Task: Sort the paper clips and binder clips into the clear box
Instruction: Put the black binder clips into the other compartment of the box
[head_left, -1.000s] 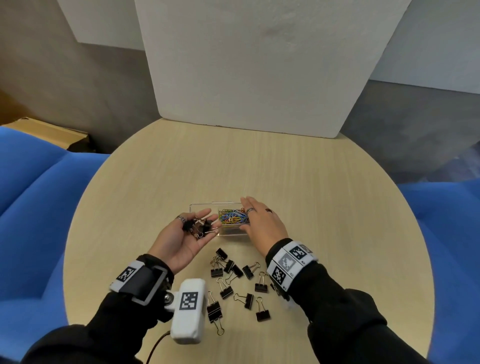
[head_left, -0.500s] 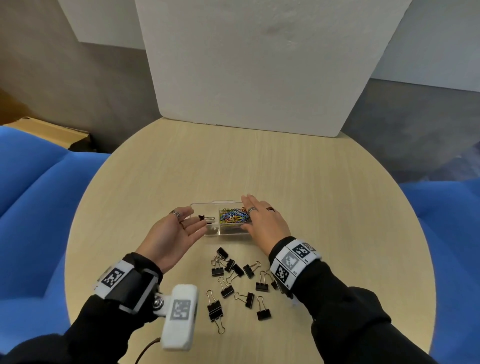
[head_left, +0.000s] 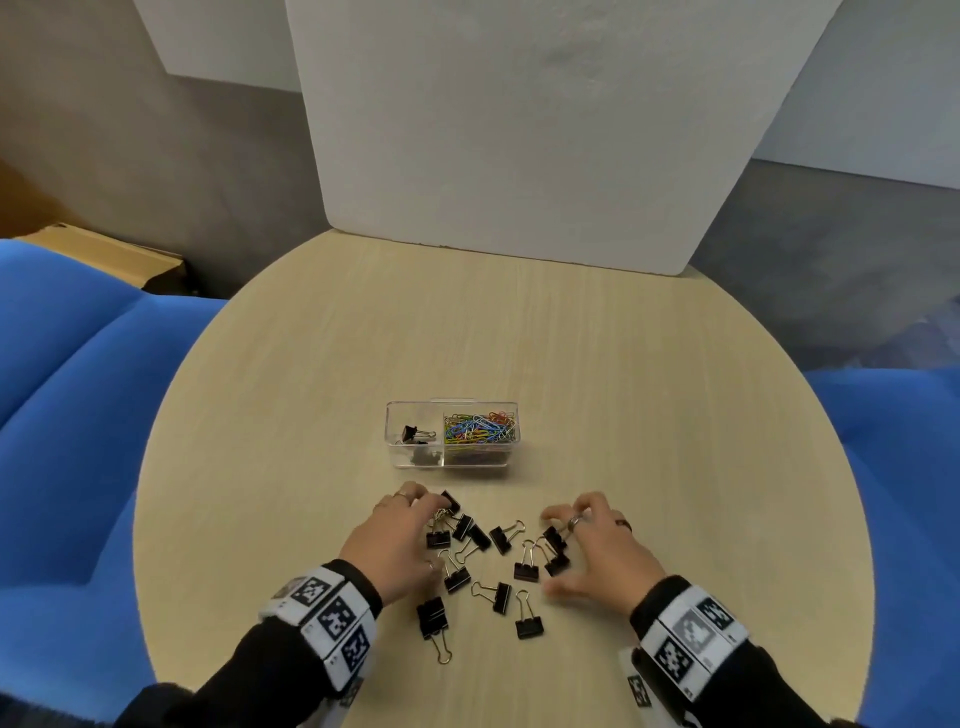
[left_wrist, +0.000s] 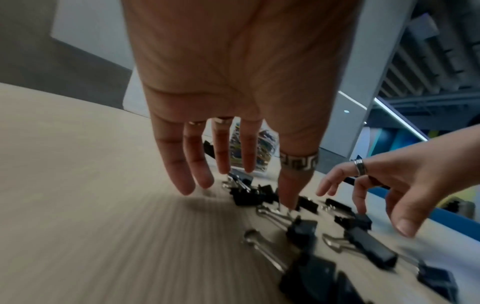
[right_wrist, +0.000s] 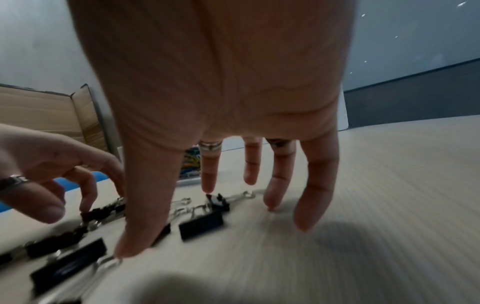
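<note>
Step in hand: gathering loose binder clips (head_left: 475, 566) from the table (head_left: 649, 415) for transfer to the box (head_left: 451, 435).

Box: far of both hands, at table centre. Two compartments. Right compartment: filled with coloured paper clips (head_left: 480, 428). Left compartment: a few binder clips only, one (head_left: 415, 433) plainly visible.

Loose clips: scattered in a cluster near the front edge of the table, between the two hands.

Left hand (head_left: 397, 540): palm down at the left side of the cluster, fingers (left_wrist: 182, 164) spread and nearly straight, tips at or just above the far-left clips. No clip gripped as far as the wrist view shows.

Right hand (head_left: 597, 545): palm down at the right side of the cluster, fingers (right_wrist: 317, 185) spread and slightly bent, thumb near the clips at the right. Nothing held.

Sorting judged partly done: paper clips apparently all in, most binder clips still out.

Next move, as judged: close both hands inward to rake the clips together, curl fingers under the pile, lift, and release over the left compartment only. Wire handles likely to snag on one another; expect stragglers.
</note>
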